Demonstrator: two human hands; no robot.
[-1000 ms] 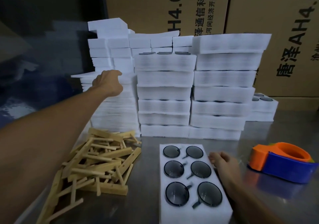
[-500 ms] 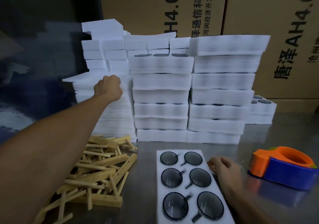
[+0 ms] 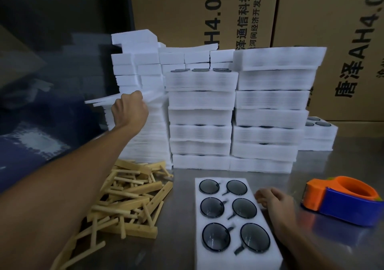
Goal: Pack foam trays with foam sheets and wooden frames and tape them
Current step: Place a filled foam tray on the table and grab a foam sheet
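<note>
We reach our left hand (image 3: pixel 129 108) to the tall stack of thin white foam sheets (image 3: pixel 145 136), its grip curled on the top sheets' raised edge; our right hand (image 3: pixel 274 202) rests loosely open against the right side of the white foam tray of six round dark lenses (image 3: pixel 234 224) on the steel desk (image 3: pixel 182 197); pale wooden frames (image 3: pixel 128 199) lie heaped just left of it; the orange-and-blue tape dispenser (image 3: pixel 342 200) sits to the right.

White foam trays (image 3: pixel 200 101), pale yellow wooden frames (image 3: pixel 133 197), orange-and-blue tape dispenser (image 3: pixel 345 201), brown cartons (image 3: pixel 187 11) with black print
</note>
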